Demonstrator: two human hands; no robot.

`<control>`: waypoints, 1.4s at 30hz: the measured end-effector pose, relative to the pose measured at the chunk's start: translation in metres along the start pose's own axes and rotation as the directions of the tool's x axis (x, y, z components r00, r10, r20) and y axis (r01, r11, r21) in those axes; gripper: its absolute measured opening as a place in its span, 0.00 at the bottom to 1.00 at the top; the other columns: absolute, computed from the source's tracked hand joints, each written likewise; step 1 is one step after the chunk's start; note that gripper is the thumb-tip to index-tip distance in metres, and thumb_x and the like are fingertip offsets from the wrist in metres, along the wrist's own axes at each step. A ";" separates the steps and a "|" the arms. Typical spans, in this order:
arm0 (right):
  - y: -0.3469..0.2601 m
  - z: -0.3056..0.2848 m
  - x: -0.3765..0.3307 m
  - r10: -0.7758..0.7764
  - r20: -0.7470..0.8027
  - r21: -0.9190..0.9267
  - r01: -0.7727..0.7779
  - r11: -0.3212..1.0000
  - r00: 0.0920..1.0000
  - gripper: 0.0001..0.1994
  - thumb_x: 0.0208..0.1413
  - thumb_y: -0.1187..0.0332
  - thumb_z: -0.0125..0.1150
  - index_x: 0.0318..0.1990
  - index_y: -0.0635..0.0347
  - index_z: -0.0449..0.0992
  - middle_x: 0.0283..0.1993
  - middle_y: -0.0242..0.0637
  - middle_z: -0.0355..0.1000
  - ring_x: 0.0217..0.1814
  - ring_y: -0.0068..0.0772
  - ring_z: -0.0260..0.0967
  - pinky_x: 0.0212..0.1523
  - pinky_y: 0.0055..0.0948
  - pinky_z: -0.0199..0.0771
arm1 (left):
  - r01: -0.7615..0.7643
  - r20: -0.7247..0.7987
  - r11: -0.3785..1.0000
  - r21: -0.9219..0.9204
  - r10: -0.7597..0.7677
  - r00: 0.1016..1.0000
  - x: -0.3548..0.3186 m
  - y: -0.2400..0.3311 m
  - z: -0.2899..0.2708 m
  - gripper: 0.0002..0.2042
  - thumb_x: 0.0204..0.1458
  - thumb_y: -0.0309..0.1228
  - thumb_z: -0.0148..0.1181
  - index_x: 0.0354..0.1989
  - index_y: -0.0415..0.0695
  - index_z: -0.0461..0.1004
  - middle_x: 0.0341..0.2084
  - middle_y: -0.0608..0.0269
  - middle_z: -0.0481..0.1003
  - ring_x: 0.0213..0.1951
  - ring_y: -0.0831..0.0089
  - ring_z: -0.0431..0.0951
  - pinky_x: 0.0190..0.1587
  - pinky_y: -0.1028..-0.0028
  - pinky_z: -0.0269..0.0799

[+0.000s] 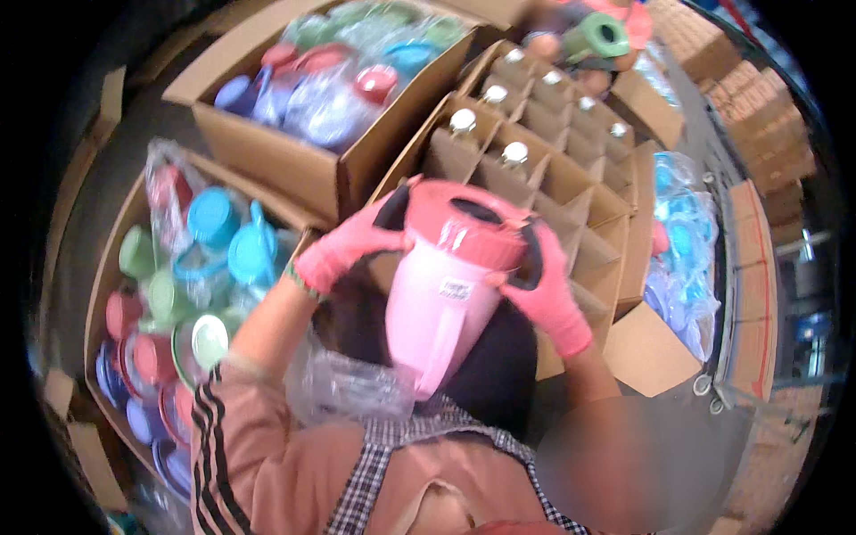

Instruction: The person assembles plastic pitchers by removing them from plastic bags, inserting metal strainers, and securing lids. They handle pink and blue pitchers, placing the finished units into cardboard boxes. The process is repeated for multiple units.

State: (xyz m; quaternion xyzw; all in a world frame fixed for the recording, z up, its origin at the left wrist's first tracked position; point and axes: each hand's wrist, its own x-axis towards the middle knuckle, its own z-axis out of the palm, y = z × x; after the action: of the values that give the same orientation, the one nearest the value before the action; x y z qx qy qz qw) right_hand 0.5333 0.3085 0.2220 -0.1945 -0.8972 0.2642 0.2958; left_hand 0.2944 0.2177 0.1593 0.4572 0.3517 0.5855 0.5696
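Note:
In front of my chest I hold a pale pink plastic pitcher (419,308) with a darker coral-pink lid (430,212) on its top. The lid has a dark oval opening, and a small white label is stuck on the pitcher's side. My left hand (348,248), in a pink glove with dark fingers, grips the lid's left edge. On the other side my right hand (553,299), gloved alike, presses its fingers against the lid and upper body. The pitcher's handle points toward me. Crumpled clear plastic wrap (352,383) lies below my left forearm.
A divided carton (584,223) holds several white-capped bottles (514,153) just ahead. Open boxes at left carry colored lids (212,217) and bagged plastic parts (330,107). A co-worker's green lid (596,36) shows at the far right. Bagged blue pieces (682,241) lie right.

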 end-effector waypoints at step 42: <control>-0.082 0.042 0.029 -0.021 0.130 -0.578 0.093 0.811 0.991 0.25 0.36 0.60 0.63 0.41 0.64 0.65 0.40 0.46 0.63 0.44 0.49 0.59 0.43 0.40 0.59 | -0.419 0.199 0.547 0.724 0.416 0.887 -0.002 -0.001 -0.023 0.33 0.35 0.45 0.64 0.49 0.39 0.61 0.48 0.52 0.63 0.53 0.58 0.59 0.55 0.65 0.52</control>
State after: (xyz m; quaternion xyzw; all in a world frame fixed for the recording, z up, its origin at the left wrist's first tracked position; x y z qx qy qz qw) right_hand 0.4689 0.2441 0.2541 -0.2329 -0.9561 -0.0210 0.1765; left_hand 0.2728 0.2183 0.1501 0.7215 0.4412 0.5044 0.1742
